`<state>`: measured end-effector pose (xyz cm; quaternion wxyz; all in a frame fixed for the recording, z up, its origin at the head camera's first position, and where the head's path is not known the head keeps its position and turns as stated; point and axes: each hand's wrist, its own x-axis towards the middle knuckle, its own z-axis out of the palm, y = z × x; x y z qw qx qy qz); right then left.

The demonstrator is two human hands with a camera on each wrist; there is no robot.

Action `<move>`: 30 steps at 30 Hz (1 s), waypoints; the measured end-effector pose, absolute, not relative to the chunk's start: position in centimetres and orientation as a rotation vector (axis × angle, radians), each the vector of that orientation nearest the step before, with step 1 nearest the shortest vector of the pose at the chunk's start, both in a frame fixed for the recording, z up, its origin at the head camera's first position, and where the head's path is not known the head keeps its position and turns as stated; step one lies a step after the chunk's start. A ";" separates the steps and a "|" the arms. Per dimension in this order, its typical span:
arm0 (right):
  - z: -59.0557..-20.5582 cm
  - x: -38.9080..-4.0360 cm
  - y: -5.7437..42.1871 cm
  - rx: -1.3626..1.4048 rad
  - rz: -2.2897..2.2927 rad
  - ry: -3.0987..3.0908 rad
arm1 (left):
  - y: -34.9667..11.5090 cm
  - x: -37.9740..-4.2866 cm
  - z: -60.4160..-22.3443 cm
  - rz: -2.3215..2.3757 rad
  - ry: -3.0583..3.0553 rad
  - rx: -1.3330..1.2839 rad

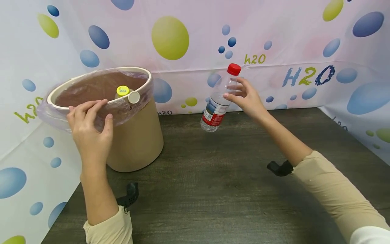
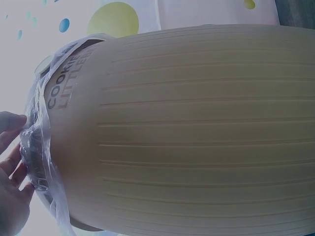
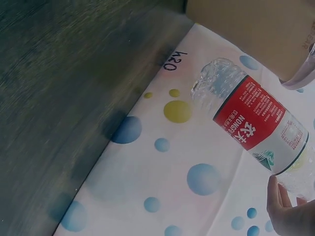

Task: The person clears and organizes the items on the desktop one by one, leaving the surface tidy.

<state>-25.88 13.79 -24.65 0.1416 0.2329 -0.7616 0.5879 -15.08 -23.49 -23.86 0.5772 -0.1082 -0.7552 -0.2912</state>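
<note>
My right hand (image 1: 248, 100) grips a clear plastic water bottle (image 1: 215, 108) by its upper part, holding it above the table. The bottle has a red cap (image 1: 234, 69) and a red and white label (image 3: 261, 123), and it leans with its cap toward the right. On the near rim of a beige trash can (image 1: 137, 142) rests my left hand (image 1: 91, 132), its fingers over the edge and the thumb apart from them, against the thin plastic liner (image 2: 37, 157). Inside the can, near the rim, shows a yellow cap (image 1: 123, 90); what lies under it is mostly hidden.
The dark wood-grain table (image 1: 195, 189) spreads below both arms. A backdrop (image 1: 201, 30) printed with blue and green dots closes off the back and sides. Black wrist mounts (image 1: 280, 168) stick out from both sleeves.
</note>
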 end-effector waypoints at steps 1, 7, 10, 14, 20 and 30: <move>-24.6 -25.9 13.7 0.673 1.702 -2.193 | -23.5 -15.1 -23.9 -0.685 -1.767 -0.252; -24.3 -25.7 13.0 0.644 1.713 -2.175 | -23.6 -15.1 -24.0 -0.682 -1.764 -0.255; -24.0 -25.6 12.7 0.623 1.729 -2.167 | -23.6 -15.1 -24.1 -0.680 -1.763 -0.254; -23.5 -25.5 12.3 0.619 1.808 -2.117 | -23.6 -15.2 -24.0 -0.675 -1.761 -0.256; -22.9 -25.5 11.5 0.645 1.910 -2.029 | -23.6 -15.1 -24.0 -0.676 -1.759 -0.255; -21.8 -25.5 10.1 0.677 2.023 -1.926 | -23.5 -15.1 -23.9 -0.680 -1.764 -0.256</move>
